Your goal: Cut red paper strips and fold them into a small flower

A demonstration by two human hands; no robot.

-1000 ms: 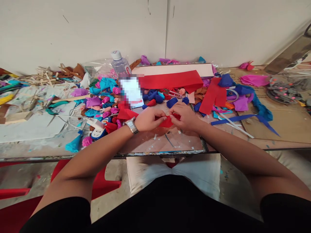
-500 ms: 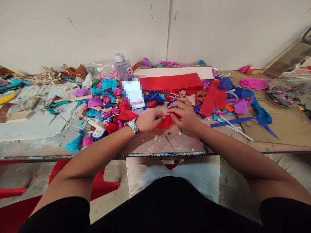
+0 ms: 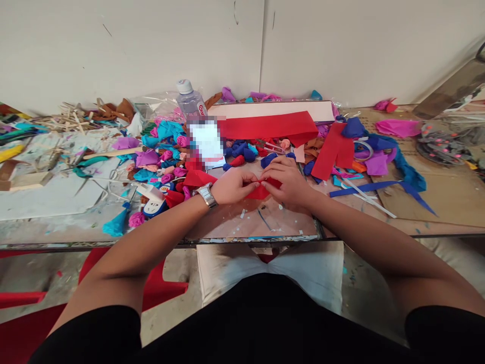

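Observation:
Low over the front of the table, my left hand [image 3: 233,186] and my right hand [image 3: 290,181] meet on a piece of red crepe paper [image 3: 258,192]. Both thumbs and forefingers pinch its upper edge, close together. The paper hangs below the fingers, partly hidden by them. A metal watch is on my left wrist. Just beyond the hands lie dark blue crepe paper pieces [image 3: 242,150] and a small red one [image 3: 237,161]. To the right is a flat red strip [image 3: 333,154], and a longer folded red strip [image 3: 271,126] lies behind.
A phone [image 3: 206,144] leans by a water bottle [image 3: 191,101] at the back. Left are rolled paper flowers, a power strip [image 3: 154,206] with a cable, and wooden sticks. On the right, a tape roll [image 3: 364,150] and blue strips lie near cardboard [image 3: 447,197].
The fingertips of my two hands have drawn closer together on the red paper, bunching its upper edge between them. The surrounding things stay where they were.

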